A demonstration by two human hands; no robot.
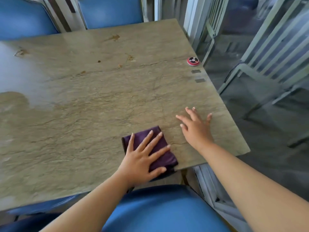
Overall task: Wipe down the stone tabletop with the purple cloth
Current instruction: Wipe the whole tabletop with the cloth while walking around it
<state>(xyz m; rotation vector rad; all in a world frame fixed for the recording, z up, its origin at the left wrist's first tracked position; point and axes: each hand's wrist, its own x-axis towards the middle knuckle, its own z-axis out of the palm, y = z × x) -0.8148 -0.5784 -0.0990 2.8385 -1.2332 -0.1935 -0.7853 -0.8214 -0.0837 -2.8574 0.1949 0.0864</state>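
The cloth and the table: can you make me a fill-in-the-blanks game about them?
1. The left hand presses flat on the ____ cloth.
2. The cloth lies near the table's ____ edge.
3. The right hand has its fingers ____ over the bare stone.
4. The round button sits near the table's ____ edge.

Missing words: purple; near; spread; right

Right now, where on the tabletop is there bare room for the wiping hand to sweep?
The broad stone tabletop is bare from the purple cloth under the left hand out to the far blue chairs. The right hand crowds the near right corner; a red disc sits at the right edge.
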